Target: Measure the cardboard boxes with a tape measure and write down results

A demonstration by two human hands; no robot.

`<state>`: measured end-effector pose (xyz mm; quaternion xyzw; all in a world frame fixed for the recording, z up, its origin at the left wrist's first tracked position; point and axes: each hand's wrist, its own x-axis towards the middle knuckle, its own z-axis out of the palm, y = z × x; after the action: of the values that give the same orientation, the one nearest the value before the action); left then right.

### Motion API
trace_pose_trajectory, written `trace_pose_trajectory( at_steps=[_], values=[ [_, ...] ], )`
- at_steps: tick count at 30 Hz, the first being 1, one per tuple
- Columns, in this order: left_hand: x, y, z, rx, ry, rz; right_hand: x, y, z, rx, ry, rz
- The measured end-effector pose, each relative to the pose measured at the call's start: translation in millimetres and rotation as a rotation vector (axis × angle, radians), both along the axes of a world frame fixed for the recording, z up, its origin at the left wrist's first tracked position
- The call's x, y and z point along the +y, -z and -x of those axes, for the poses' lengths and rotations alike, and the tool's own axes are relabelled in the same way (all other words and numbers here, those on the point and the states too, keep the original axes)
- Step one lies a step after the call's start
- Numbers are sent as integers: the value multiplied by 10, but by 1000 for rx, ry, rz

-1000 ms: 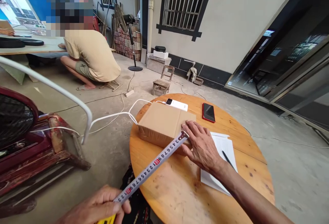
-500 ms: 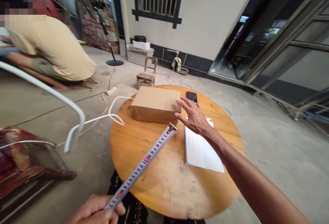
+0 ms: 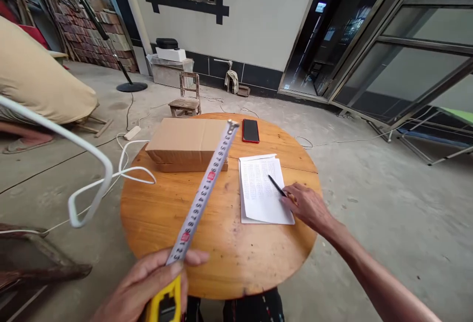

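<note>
My left hand (image 3: 151,282) is closed around a yellow tape measure (image 3: 168,304), its white blade (image 3: 201,191) drawn out and slanting up across the view. The blade's metal hook end appears in front of the right side of a closed cardboard box (image 3: 177,159); whether they touch I cannot tell. At the right, my right hand (image 3: 305,203) has its fingers closed on the near end of a black pen (image 3: 276,185). Under the pen lie white paper sheets (image 3: 258,208), the top one covered in small print or writing.
A phone in a red case (image 3: 251,130) rests on the round wooden table (image 3: 221,272). White tubing (image 3: 107,174) curves in at the left. Beyond stand a small wooden chair (image 3: 186,100) and, far left, a crouching person in a beige shirt (image 3: 44,75).
My right hand has moved from beside the box down to the pen on the paper. The tape blade has swung steeper, its end higher in view, and the camera has turned right.
</note>
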<state>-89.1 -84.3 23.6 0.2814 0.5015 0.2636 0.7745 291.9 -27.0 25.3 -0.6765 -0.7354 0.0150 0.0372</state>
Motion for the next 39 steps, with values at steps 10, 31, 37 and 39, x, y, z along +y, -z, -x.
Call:
trace_pose_trajectory(
  at_steps=[10,31,37,39],
  values=[
    [521,-690,-1283,-187,235,-211,-27,252,96,-219,-44,-110],
    [1003,189,-1478,-219,218,54,-378,-113,-247,1117,50,-238],
    [989,165,-1474,-181,255,32,-331,25,-96,1228,118,-352],
    [983,155,-1480,-188,267,16,-321,78,-78,1225,121,-300]
  ],
)
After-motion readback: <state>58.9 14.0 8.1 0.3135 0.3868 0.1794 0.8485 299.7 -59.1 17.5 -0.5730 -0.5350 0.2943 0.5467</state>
